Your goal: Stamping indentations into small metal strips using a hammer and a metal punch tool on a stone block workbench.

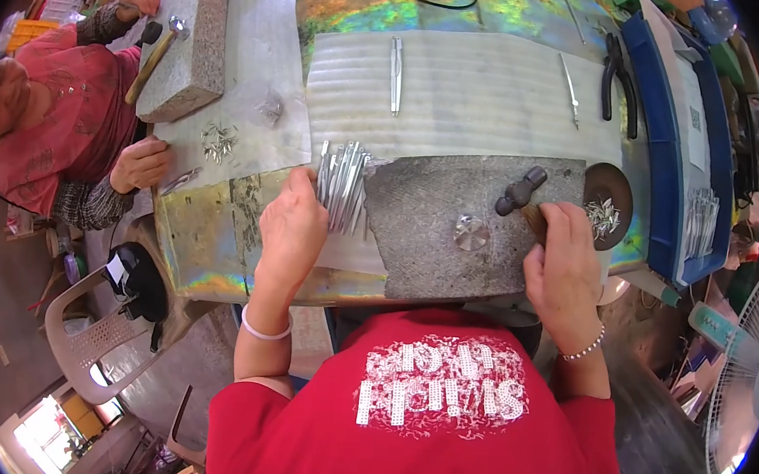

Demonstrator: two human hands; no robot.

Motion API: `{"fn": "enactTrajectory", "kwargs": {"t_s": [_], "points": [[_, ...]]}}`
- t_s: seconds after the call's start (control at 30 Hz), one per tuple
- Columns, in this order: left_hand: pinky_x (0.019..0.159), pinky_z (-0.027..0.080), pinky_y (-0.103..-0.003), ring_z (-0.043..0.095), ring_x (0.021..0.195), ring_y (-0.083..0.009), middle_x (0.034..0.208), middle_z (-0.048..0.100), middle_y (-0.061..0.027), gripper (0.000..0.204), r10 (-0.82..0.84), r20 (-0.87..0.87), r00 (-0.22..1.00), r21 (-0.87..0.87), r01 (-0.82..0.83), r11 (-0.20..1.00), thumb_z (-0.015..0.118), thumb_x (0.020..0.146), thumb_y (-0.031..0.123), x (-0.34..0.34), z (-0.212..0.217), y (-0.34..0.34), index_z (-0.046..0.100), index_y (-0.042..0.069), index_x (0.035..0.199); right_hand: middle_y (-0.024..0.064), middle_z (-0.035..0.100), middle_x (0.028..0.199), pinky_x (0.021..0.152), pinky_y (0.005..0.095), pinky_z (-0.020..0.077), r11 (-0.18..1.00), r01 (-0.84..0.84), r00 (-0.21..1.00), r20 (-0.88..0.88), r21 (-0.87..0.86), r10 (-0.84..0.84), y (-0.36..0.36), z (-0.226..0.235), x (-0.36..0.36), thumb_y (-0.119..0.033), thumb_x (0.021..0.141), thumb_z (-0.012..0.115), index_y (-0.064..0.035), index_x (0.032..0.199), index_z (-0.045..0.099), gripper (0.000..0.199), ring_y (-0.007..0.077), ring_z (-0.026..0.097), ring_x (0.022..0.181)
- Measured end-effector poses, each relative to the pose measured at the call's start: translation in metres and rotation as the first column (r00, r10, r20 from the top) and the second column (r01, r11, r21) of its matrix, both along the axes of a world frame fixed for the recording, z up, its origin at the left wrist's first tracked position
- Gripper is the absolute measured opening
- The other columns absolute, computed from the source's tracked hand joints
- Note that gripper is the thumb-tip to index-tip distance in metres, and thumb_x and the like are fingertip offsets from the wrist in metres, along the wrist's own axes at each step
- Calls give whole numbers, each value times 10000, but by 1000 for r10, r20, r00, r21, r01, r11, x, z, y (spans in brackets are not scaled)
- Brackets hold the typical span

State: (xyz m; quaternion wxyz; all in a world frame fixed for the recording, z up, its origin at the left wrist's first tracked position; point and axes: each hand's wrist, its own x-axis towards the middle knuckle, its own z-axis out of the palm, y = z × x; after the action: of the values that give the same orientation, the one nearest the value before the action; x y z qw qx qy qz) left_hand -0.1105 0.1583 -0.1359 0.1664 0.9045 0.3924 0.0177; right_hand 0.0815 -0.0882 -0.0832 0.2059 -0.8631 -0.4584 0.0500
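One hammer [520, 193] was, in the head view, above the right part of the grey slab [432, 265], its wooden handle [535, 221] in the right hand's [569, 260] curled grip; it looked head-heavy, best held by that wood. At left, the left hand [296, 224] curled beside metal strips [341, 188], seemingly light, stiff, slippery; whether it pinched any, I couldn't tell.
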Motion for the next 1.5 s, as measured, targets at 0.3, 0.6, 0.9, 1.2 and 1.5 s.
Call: {"fn": "enactTrajectory", "kwargs": {"t_s": [0.3,0.6,0.9,1.2,1.5], "points": [[647,534,-296,650,707,-218,725,534,-96,431,206,178,962,-509,-89,856,529,783,-47,-17,21,22,477,-27,1210,106,557,762,604,282,422,953,256,813,-570,163,-121,-29,-3,16,-34,835,579,32,1060,539,238,172,543,663],[490,558,-303,670,607,-273,917,563,-215,452,644,465,608,-835,542,91,612,800,-16,-19,55,-9,395,-83,1190,11,601,769,648,212,437,790,562,767,-511,245,-387,-70,-35,81,-49,853,594,4,1003,610,160,45,529,716],[511,568,-362,670,628,-316,790,628,-207,436,650,426,629,-736,659,-155,636,790,-26,6,36,-47,433,-99,1169,138,639,817,665,287,476,919,390,901,-232,61,-367,-70,-51,102,-93,789,636,19,971,614,214,204,629,720],[531,575,-358,661,619,-340,794,612,-259,260,605,341,720,-786,571,-237,457,897,15,9,37,-65,351,-20,1132,236,606,806,722,495,467,944,234,972,26,-233,-234,-45,-54,117,-86,723,584,26,773,527,135,414,590,804],[655,581,-313,686,749,-265,901,641,-202,365,493,369,788,-793,543,-276,496,899,-43,16,37,-67,366,-26,1239,184,482,679,569,370,417,955,291,923,-246,-54,-296,-58,-47,120,-70,757,594,35,845,521,156,248,550,618]]}}
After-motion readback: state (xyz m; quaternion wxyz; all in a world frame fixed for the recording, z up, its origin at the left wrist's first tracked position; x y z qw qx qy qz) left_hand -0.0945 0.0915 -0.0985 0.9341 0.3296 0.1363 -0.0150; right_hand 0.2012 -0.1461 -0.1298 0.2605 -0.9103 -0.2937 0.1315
